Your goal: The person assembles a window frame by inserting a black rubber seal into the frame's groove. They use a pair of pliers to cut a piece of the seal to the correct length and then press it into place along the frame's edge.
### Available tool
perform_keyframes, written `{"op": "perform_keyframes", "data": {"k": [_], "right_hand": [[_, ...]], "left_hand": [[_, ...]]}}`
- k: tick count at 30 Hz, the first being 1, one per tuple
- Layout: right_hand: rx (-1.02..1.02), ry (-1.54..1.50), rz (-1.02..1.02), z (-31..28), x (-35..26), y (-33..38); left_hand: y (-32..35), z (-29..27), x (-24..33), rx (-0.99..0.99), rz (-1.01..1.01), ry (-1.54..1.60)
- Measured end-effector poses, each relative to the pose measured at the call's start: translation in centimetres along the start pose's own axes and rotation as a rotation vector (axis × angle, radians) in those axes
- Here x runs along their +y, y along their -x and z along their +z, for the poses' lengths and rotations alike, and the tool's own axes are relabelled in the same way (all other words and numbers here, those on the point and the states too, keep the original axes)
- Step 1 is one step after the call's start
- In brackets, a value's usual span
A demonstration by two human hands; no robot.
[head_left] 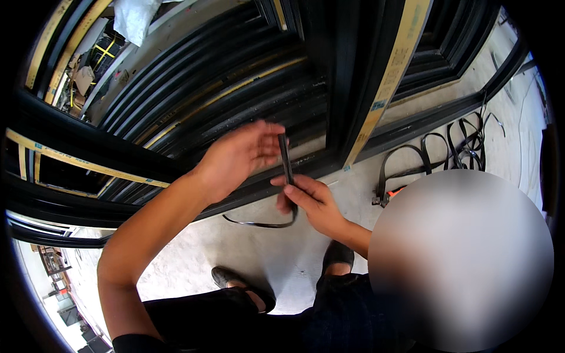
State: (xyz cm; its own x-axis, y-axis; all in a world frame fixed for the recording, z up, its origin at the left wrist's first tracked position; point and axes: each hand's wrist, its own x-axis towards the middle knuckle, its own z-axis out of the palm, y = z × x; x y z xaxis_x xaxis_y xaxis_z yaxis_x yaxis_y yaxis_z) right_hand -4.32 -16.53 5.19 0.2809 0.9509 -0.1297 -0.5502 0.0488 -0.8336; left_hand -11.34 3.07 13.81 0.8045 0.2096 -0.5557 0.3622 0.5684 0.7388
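My right hand is closed on a black rubber-like strip, pinching it between thumb and fingers. Above the grip, a short length of the strip points up and away from me. Its loose tail hangs below the hand and curls left over the floor. My left hand is slightly blurred, its fingers bent but apart beside the strip's upper end. Whether those fingertips touch the strip I cannot tell. Just beyond both hands stand large black frames with yellow protective tape along some edges.
Loops of black strap lie on the pale floor at right, near a small orange-red piece. Boxes and odds and ends show through the frames at upper left. My shoes are below the hands. A round blur covers the lower right.
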Motion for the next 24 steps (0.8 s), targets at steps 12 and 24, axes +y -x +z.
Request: {"op": "perform_keyframes", "data": {"k": [12, 24], "right_hand": [[-0.114, -0.097, 0.202, 4.1, -4.7, -0.4], [-0.255, 0.528, -0.254, 11.7, -15.7, -7.1]], "left_hand": [[8.7, 1.6, 1.6, 0.208, 0.122, -0.585], [15.0, 0.1, 9.8, 0.085, 0.512, -0.321]]}}
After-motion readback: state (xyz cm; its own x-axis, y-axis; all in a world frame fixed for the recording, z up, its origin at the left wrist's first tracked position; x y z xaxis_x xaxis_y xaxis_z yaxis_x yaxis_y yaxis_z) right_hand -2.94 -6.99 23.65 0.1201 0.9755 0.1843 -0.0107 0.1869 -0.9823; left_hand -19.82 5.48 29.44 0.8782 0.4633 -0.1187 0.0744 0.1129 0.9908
